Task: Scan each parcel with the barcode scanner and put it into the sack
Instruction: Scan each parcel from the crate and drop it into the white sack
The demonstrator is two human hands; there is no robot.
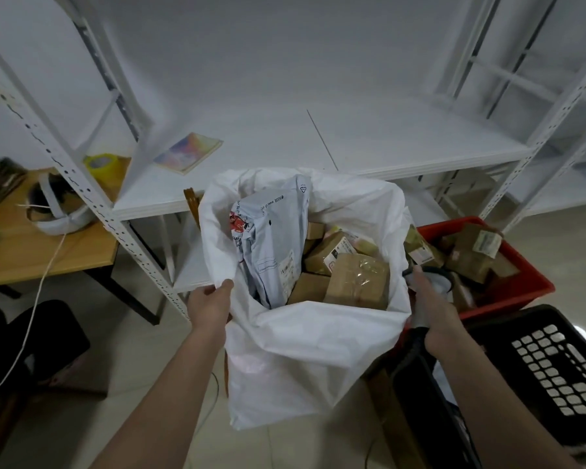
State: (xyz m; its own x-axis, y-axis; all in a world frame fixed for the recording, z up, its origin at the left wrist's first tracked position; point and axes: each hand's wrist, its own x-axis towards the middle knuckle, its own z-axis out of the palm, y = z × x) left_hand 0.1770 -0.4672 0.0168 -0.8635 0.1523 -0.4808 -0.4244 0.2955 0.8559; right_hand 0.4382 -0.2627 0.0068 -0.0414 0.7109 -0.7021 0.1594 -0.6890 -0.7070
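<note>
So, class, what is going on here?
A person is packing parcels. The left hand grips the rim of the white sack, holding it open. The right hand holds the barcode scanner beside the sack. A grey mailer bag and several brown boxes already lie in the sack; more parcels wait in the red crate.

A parcel storeroom: metal shelving (335, 137), crates of boxes (508, 286).
</note>
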